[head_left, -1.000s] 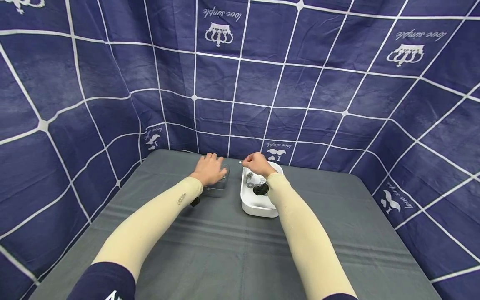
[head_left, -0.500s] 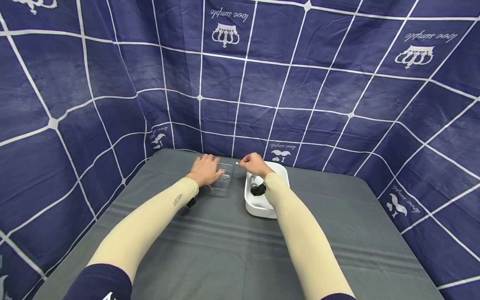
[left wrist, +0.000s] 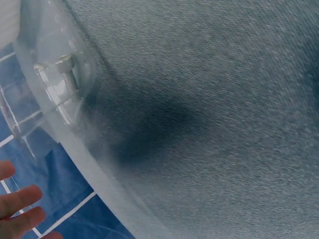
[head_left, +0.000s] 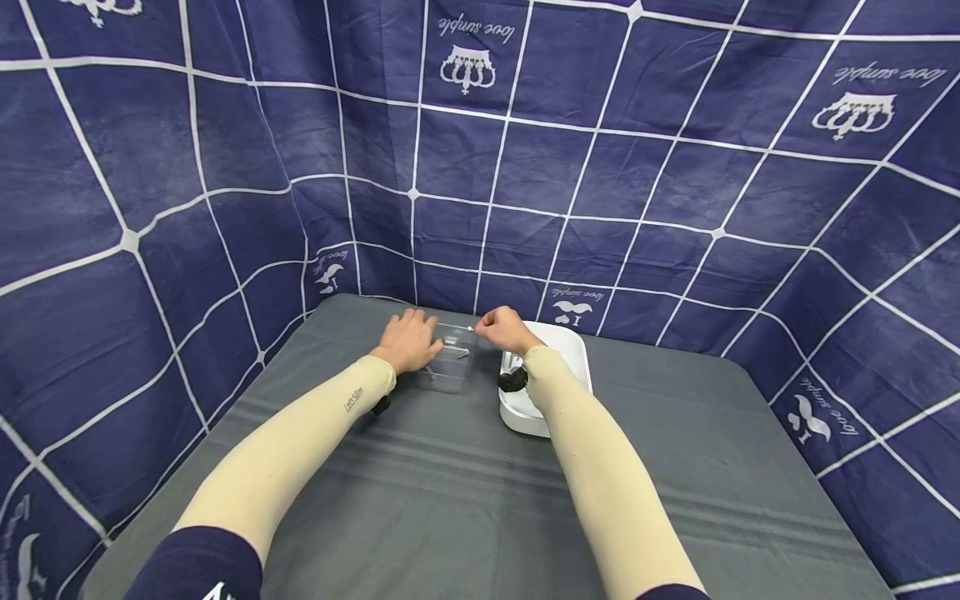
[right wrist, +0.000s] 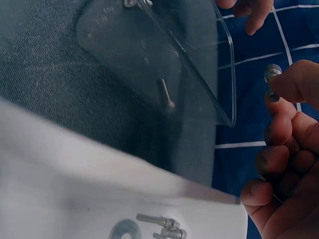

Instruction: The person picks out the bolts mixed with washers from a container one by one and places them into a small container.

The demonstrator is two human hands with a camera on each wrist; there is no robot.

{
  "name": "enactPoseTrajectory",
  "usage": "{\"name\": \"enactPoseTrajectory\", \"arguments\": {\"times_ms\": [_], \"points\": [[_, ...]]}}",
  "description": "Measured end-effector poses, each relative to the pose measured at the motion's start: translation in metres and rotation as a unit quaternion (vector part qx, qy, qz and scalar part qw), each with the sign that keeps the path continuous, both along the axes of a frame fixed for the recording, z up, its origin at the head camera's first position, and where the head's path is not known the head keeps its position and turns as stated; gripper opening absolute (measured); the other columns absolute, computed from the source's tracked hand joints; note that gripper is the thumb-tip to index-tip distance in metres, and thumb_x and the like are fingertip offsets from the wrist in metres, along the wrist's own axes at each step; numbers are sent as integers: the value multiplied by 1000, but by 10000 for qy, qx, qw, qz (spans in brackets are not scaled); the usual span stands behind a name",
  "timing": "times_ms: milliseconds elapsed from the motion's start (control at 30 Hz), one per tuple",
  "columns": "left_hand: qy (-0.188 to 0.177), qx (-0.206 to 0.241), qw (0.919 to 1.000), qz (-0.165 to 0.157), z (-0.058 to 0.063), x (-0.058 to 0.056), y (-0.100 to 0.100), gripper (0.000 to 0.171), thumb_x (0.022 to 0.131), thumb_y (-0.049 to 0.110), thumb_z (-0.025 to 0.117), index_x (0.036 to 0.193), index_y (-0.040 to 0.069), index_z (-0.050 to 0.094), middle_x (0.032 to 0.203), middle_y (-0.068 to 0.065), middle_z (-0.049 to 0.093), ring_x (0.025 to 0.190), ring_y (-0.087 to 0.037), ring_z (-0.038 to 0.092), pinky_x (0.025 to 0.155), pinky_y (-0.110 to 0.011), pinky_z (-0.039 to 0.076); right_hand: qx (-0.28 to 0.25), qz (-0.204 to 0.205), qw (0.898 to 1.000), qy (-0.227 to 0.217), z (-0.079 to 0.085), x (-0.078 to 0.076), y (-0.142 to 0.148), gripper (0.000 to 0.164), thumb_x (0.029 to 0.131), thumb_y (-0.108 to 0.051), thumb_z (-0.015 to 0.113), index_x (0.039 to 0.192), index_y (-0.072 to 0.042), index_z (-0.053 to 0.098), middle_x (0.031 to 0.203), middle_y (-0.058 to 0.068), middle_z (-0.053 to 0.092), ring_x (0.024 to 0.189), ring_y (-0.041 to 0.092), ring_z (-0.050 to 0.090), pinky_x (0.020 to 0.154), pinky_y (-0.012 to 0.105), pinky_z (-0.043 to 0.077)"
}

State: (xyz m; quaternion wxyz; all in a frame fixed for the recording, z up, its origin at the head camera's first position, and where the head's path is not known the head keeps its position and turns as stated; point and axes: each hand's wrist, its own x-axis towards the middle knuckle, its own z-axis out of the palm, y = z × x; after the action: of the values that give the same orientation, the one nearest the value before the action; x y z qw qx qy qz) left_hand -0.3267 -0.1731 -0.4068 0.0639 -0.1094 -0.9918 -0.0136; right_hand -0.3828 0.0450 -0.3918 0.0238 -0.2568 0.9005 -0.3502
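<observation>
My right hand [head_left: 506,331] pinches a small metal bolt [right wrist: 272,82] between thumb and forefinger, the other fingers curled into the palm. In the head view this bolt is at the far right corner of a clear plastic box [head_left: 444,385]. Along the box's left side is my left hand [head_left: 407,342], fingers straight and slightly spread, its thumb overlapping the box. Its fingers [left wrist: 22,199] show at the lower left of the left wrist view, holding nothing. Another bolt [right wrist: 165,93] lies in the clear box, towards the side nearest the tray.
A white tray [head_left: 525,425] stands right of the clear box, partly under my right forearm. It holds loose bolts [right wrist: 158,220] and a flat washer [right wrist: 126,229]. A grey cloth [head_left: 420,492] covers the table, and a blue checked curtain [head_left: 637,175] rises behind.
My right hand, with the bolt, has moved left from above the white tray to the clear box's corner. My left hand has drawn left, uncovering more of the box. The head view has shifted.
</observation>
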Motion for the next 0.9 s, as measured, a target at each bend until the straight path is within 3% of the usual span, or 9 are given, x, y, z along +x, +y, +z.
{"name": "enactPoseTrajectory", "arguments": {"times_ms": [433,900], "points": [[-107,40,9999,71,-3,2,-10,60,101,45,47,148,7,48,142,-20,52,136,-38,45,108,-58,38,238,-60,9997,11,-4,-1,-14,21,88,-15,66,93,0,78,79,-1,67,68,8,48,64,21,40],[-217,171,9996,47,-17,4,-14,62,100,42,48,152,8,43,145,-20,50,137,-36,44,108,-56,39,220,-49,9997,-38,-6,5,-28,23,90,-17,66,94,3,78,77,-4,64,68,10,49,61,21,39]]}}
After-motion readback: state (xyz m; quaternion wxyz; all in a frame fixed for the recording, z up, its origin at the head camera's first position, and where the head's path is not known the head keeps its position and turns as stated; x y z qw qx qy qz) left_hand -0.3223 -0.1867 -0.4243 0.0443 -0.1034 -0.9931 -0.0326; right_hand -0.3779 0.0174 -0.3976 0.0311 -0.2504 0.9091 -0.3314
